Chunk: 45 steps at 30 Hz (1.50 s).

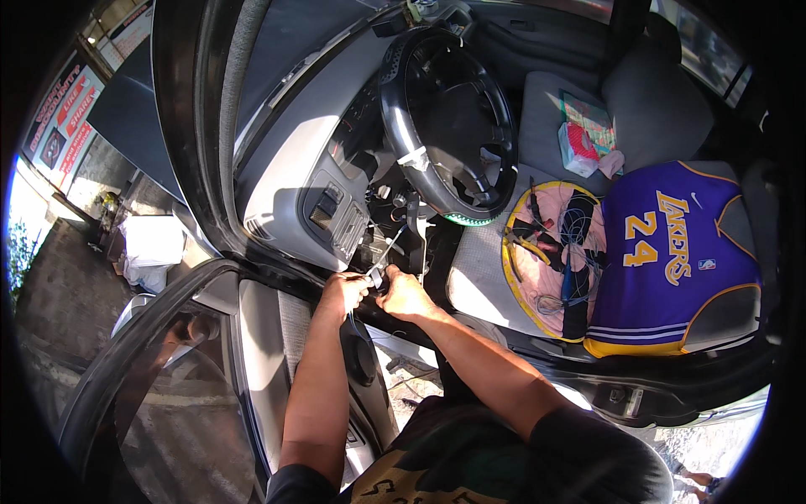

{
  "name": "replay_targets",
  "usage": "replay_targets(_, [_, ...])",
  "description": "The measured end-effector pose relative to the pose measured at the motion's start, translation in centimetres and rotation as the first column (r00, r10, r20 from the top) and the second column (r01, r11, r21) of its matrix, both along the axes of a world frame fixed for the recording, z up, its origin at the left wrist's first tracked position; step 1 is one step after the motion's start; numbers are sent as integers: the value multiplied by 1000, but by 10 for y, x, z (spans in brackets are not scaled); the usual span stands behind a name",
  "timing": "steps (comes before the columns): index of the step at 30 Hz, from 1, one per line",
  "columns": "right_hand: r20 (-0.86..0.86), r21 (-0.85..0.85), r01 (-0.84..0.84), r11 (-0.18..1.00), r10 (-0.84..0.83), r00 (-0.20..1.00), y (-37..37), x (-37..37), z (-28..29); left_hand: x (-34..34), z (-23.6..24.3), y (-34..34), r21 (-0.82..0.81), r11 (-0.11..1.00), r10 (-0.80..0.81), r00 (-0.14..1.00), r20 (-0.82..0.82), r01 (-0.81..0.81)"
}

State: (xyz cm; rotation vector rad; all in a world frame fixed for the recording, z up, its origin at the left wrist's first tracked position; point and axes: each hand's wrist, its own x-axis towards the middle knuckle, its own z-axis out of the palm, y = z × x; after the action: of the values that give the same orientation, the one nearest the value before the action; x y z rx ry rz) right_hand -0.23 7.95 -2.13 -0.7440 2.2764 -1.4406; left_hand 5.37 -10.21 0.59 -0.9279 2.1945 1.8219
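Note:
Both my hands are at the open lower dashboard, beside the door sill. My left hand (pixel 342 294) is closed, its fingertips pinched at the lower end of a thin pale strip (pixel 388 252); what exactly they grip is too small to tell. Close to its right, my right hand (pixel 405 296) has its fingers curled in toward the same spot, and what they hold is hidden. Loose wiring and bare parts show in the dashboard opening (pixel 395 227) under the steering wheel (pixel 449 126). A grey trim panel with vents and switches (pixel 334 217) borders it on the left.
On the driver's seat (pixel 474 273) lies a yellow-rimmed pink round cloth (pixel 537 315) with yellow-handled pliers (pixel 531 245), a blue-handled tool (pixel 568 284) and wires. A purple jersey (pixel 646 244) covers the backrest. A tissue pack (pixel 579 149) sits beyond. The open door (pixel 260 336) stands left.

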Motion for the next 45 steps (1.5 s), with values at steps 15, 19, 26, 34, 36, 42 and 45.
replay_targets(15, [-87,54,-51,997,56,995,-11,-4,-14,-5,-30,-8,-387,920,-123,985,-118,69])
replay_targets(19, [-2,-32,-45,998,45,999,0,4,12,0,-36,-8,-693,712,-281,951,-127,117])
replay_targets(26, [-61,-48,66,997,-69,996,-4,-4,-14,-8,-17,10,-419,899,-144,990,-6,128])
replay_targets(34, [-49,123,55,991,-49,998,-23,-7,-38,-16,-30,3,-265,964,16,999,-45,-28])
replay_targets(36, [-32,139,-13,990,17,999,-26,-12,-40,-16,-28,8,-253,966,14,993,-121,-45])
replay_targets(42, [18,150,-15,989,12,1000,-18,-7,-25,-2,-39,-5,-304,952,-124,961,-246,45])
replay_targets(45, [-26,253,-110,961,120,992,-12,-9,-8,-9,-62,-21,-775,605,-410,906,-109,181])
